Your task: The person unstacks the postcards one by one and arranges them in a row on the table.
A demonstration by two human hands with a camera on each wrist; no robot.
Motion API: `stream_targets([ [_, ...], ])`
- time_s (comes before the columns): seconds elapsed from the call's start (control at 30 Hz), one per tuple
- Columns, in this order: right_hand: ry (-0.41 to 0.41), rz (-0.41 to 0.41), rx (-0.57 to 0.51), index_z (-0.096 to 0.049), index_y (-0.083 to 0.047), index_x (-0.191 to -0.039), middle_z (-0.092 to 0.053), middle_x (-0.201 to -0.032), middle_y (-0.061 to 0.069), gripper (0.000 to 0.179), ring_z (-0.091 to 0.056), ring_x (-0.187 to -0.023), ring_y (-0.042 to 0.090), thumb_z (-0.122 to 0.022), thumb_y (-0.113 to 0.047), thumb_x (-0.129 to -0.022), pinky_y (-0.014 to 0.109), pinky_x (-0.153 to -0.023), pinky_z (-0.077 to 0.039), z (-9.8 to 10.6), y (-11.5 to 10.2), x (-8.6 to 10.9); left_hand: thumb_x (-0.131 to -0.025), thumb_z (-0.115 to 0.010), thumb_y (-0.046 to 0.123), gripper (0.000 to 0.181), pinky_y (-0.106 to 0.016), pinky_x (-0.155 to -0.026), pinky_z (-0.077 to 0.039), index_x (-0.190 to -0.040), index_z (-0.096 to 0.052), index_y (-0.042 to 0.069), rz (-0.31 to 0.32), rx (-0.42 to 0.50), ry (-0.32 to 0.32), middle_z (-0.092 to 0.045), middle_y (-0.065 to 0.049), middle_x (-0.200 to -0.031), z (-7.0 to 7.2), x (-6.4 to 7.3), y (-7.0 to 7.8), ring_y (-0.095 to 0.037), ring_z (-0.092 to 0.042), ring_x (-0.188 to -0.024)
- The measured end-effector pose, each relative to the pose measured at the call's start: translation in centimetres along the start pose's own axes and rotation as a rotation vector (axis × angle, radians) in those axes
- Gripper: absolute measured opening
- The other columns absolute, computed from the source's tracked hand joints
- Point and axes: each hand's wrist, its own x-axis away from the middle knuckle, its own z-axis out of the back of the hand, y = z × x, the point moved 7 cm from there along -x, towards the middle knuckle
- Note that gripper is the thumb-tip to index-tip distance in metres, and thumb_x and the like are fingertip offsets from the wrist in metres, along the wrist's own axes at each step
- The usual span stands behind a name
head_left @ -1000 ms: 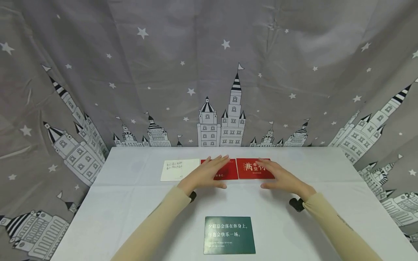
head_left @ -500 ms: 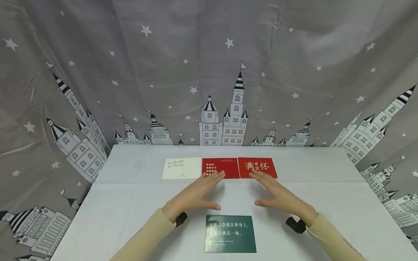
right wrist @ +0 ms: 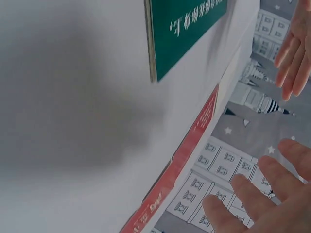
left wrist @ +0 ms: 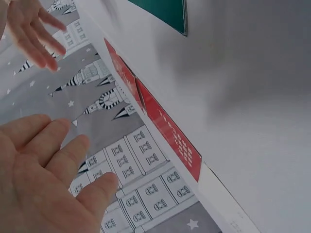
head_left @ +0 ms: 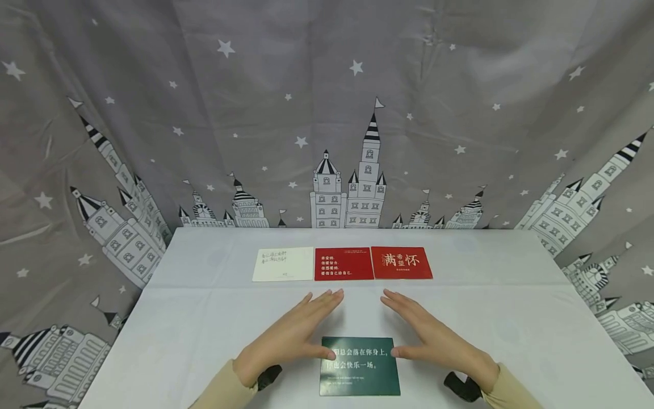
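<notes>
Currently the left hand (head_left: 292,330) and the right hand (head_left: 436,336) hover palm toward palm, well apart, each with fingers extended and thumb set away from them. Between and slightly below them, from the head view, a green card with white Chinese text (head_left: 360,376) lies flat on the white-covered surface (head_left: 204,324). Both thumbs overlap its far corners in that view; whether they touch it I cannot tell. From the right wrist, its edge looks thick and layered.

Black wrist devices (head_left: 462,387) and beige sleeves (head_left: 511,391) follow behind the hands. Farther out, beyond the fingertips, three cards lie in a row, just beside one another: a cream card with handwriting (head_left: 283,264) on the left, a red card with lines of small text (head_left: 352,262) in the middle, and a red card with large characters (head_left: 409,274) on the right. Past the surface's far edge hangs a gray curtain printed with stars and castles (head_left: 327,74).
</notes>
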Motion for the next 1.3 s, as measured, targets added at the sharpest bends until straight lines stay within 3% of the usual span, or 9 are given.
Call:
stream_targets([
  [0.2, -0.017, -0.036, -0.050, -0.022, -0.033, -0.142, -0.019, -0.146, -0.008, 0.085, -0.023, -0.130, 0.019, -0.071, -0.041, -0.073, 0.052, -0.096, -0.033, -1.1, -0.5, 1.0, -0.066, -0.073, 0.047, 0.099, -0.043, -0.107, -0.013, -0.144, -0.021, 0.016, 0.036, 0.026, 0.009, -0.020, 0.005, -0.147, -0.4, 1.3, 0.2, -0.015, -0.017, -0.134],
  [0.5, -0.062, -0.066, -0.054, -0.022, -0.030, -0.143, -0.018, -0.147, -0.005, 0.087, -0.026, -0.128, 0.023, -0.069, -0.047, -0.071, 0.053, -0.091, -0.037, -3.5, -0.5, 2.6, -0.065, -0.071, 0.052, 0.097, -0.049, -0.104, -0.019, -0.143, -0.024, 0.017, 0.041, 0.006, -0.009, -0.022, 0.005, -0.147, -2.5, 2.9, 1.0, -0.018, -0.021, -0.133],
  [0.7, -0.129, -0.120, -0.125, -0.020, -0.032, -0.143, -0.014, -0.148, -0.006, 0.087, -0.025, -0.127, 0.027, -0.067, -0.050, -0.071, 0.054, -0.088, -0.040, -5.3, -0.4, 3.5, -0.065, -0.066, 0.059, 0.098, -0.053, -0.102, -0.020, -0.143, -0.025, 0.017, 0.054, -0.004, -0.020, -0.018, 0.003, -0.148, -3.7, 3.8, 0.9, -0.022, -0.019, -0.133],
  [0.93, -0.153, -0.120, -0.156, -0.020, -0.031, -0.143, -0.009, -0.148, -0.004, 0.087, -0.022, -0.125, 0.029, -0.066, -0.051, -0.071, 0.052, -0.085, -0.043, -6.5, -0.3, 3.8, -0.063, -0.066, 0.060, 0.098, -0.056, -0.101, -0.019, -0.143, -0.025, 0.021, 0.122, 0.081, -0.073, -0.016, 0.004, -0.148, -5.2, 4.3, 0.3, -0.022, -0.017, -0.134],
  [1.3, -0.160, -0.148, -0.112, -0.019, -0.032, -0.143, -0.008, -0.148, -0.001, 0.088, -0.020, -0.126, 0.028, -0.064, -0.055, -0.071, 0.053, -0.087, -0.041, -7.5, 0.8, 3.8, -0.064, -0.066, 0.060, 0.100, -0.056, -0.102, -0.017, -0.144, -0.023, 0.019, 0.151, 0.115, -0.095, -0.019, 0.000, -0.148, -6.1, 4.5, 0.2, -0.025, -0.014, -0.134],
])
